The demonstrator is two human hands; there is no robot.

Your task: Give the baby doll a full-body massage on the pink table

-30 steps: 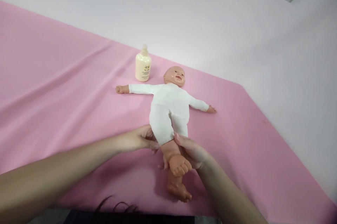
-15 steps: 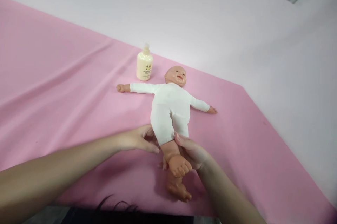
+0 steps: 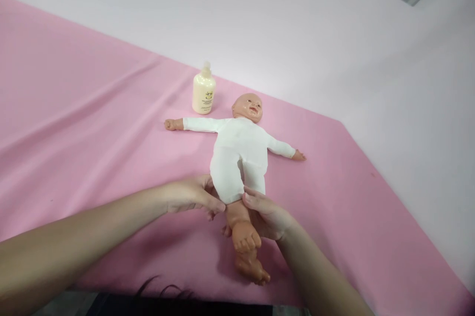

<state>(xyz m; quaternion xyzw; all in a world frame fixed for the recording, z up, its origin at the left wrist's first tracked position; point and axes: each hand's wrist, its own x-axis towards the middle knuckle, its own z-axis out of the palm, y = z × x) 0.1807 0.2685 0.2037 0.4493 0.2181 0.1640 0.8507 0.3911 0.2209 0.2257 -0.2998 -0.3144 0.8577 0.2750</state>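
Note:
A baby doll in a white cloth body lies on its back, arms spread, feet towards me. Its leg on the left side is raised a little, and that foot overlaps the other foot. My left hand is curled against the outer side of this leg near the cuff, thumb at the edge and fingers partly hidden beneath. From the other side my right hand wraps the same leg, its thumb on the cuff and its fingertips showing behind the ankle. A cream pump bottle stands upright beyond the doll's arm.
A pink cloth covers the table, with creases on the left side. Beyond its far edge is a pale white surface. The table's near edge runs along the bottom, close to my body.
The raised leg and its foot have shifted slightly to the left. My left hand's fingers have moved a little under the leg. The bottle and the doll's upper body are unmoved.

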